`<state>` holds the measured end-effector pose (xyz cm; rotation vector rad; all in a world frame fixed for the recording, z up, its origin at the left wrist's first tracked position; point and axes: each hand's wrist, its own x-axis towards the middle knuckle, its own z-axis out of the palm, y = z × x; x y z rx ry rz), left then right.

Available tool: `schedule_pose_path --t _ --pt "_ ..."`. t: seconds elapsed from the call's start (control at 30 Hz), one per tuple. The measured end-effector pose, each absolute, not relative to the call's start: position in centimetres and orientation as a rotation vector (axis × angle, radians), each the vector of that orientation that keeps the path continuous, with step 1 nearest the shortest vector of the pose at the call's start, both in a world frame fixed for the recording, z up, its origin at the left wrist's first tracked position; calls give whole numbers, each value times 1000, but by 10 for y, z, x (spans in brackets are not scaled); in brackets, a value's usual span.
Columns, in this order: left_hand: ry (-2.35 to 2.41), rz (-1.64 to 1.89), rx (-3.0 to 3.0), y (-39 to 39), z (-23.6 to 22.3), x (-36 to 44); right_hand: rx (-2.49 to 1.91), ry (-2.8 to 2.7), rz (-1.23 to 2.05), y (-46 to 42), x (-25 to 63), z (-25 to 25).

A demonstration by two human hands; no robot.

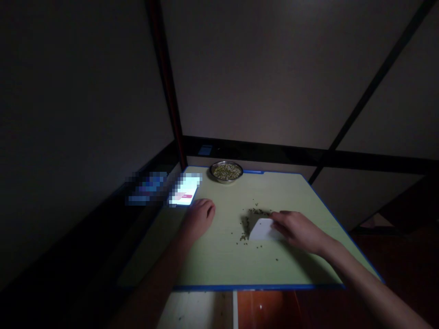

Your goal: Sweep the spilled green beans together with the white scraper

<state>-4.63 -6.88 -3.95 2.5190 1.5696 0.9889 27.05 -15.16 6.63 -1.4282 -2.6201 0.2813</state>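
Note:
My right hand (293, 228) grips a white flat scraper (262, 229), its free edge pointing left, low over the board. Small dark grains (259, 211) lie scattered around that edge, mostly behind it and to its left. My left hand (204, 214) rests on the pale green board (219, 260), fingers curled into a loose fist; whether anything is inside is hidden. Just beyond the left hand lies a lit phone (188, 189), partly blurred out. A round metal bowl (226, 172) of yellowish-green and pale grains stands at the back of the board.
The board has a blue rim (257, 287) along its front. Dark wall panels (254, 68) rise behind and to the left. Below the front edge are a pale surface (199, 310) and a shiny orange-red surface (267, 308).

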Motion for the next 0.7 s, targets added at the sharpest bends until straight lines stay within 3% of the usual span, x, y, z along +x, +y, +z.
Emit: schedule_pose_path --t 0.4,0.7 --pt "1549 1005 2482 -69 -38 -47 -1626 -2565 36 -110 262 60" --pt "1550 1030 2469 -68 -40 -48 -1731 -2514 33 -89 251 63"
